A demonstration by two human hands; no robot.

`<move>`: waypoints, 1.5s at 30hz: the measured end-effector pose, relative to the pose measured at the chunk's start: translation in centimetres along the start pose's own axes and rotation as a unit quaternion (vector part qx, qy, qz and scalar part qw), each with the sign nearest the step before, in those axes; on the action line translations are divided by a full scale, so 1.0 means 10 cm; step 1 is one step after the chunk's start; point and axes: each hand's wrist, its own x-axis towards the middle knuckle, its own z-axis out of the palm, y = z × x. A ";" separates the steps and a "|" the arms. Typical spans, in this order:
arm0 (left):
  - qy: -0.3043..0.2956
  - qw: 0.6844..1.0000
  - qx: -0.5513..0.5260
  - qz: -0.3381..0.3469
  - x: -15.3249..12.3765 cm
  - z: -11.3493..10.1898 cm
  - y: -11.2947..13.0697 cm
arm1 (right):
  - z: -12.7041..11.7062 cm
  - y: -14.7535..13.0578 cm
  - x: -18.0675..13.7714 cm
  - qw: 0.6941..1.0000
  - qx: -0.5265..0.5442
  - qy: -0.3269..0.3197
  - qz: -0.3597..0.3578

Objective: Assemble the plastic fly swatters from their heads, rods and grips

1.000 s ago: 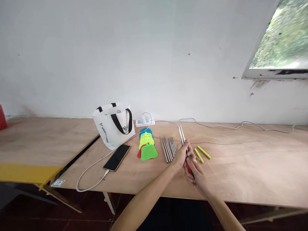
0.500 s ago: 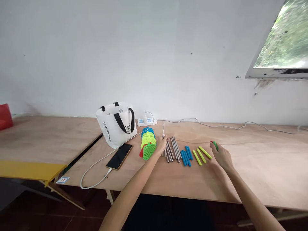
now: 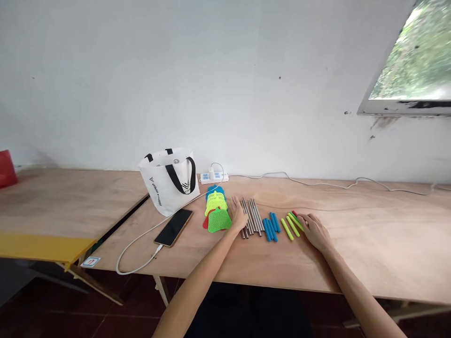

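At the far left, a glossy red object (image 3: 7,170) rested on the left wooden tabletop, with a flat yellow panel (image 3: 45,248) along its near edge. To the right stood a white bag with black handles (image 3: 169,185). A black rectangular phone (image 3: 173,227) lay nearer, connected to a thin white cable (image 3: 137,271). A white power strip (image 3: 214,177) was located at the far side, near the wall. Next came overlapping mesh plastic pieces in blue, yellow, red and green (image 3: 219,219). Just right of these, the left hand (image 3: 239,219) was positioned over the left end of a row of slender silver metal tubes (image 3: 259,218), its fingers slightly spread. Smooth blue rods (image 3: 267,230) followed, then slanting yellow-green rods (image 3: 286,229). A red rod end (image 3: 294,213) showed at the fingertips of the right hand (image 3: 315,231), whose fingers were bent low over the table. Because the fingers blocked the view, it could not be determined whether either hand pinched anything.
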 end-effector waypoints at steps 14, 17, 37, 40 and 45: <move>-0.082 0.971 0.100 0.202 -0.70 -0.15 -0.15 | 0.13 -0.07 -0.11 0.998 -0.004 -0.025 -0.053; -0.123 0.956 0.114 0.242 -0.70 -0.18 -0.08 | 0.13 -0.08 -0.12 0.999 0.008 -0.027 -0.045; -0.161 0.929 0.164 0.292 -0.46 -0.05 0.08 | 0.17 -0.24 -0.05 0.959 -0.077 -0.161 -0.219; -0.144 0.926 0.174 0.302 -0.42 0.03 0.09 | 0.25 -0.28 0.07 0.956 -0.083 -0.172 -0.221; -0.152 0.922 0.182 0.307 -0.25 0.09 0.14 | 0.36 -0.27 0.24 0.961 -0.085 -0.151 -0.213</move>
